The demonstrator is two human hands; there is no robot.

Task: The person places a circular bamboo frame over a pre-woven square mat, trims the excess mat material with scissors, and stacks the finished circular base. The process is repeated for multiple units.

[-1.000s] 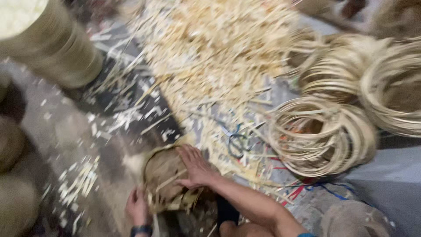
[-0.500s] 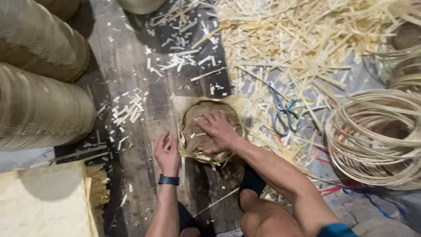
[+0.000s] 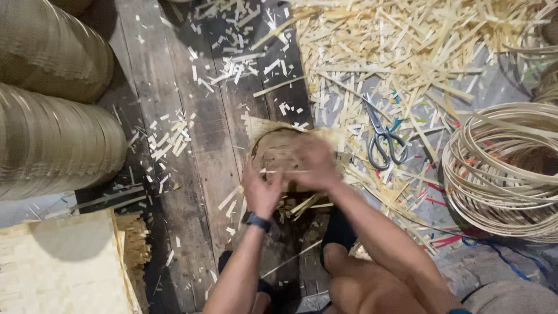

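Observation:
A small round woven bamboo basket [image 3: 274,152] lies on the dark wooden floor in front of my knees. My right hand [image 3: 311,164] presses down on top of it, blurred by motion. My left hand [image 3: 261,191] touches the basket's near left edge, fingers spread, with a dark band at the wrist. Loose bamboo strips stick out from under the basket. Whether either hand actually grips a strip is hidden by blur.
Grey-handled scissors [image 3: 382,141] lie right of the basket among a heap of bamboo offcuts [image 3: 407,52]. Coils of bamboo strip [image 3: 505,168] sit at the right. Stacked woven baskets [image 3: 52,139] stand at the left, a woven mat [image 3: 58,273] below them.
The view has swung left and steadied over the basket. My left hand has moved from the floor beside the basket onto its edge; my right hand stays on top.

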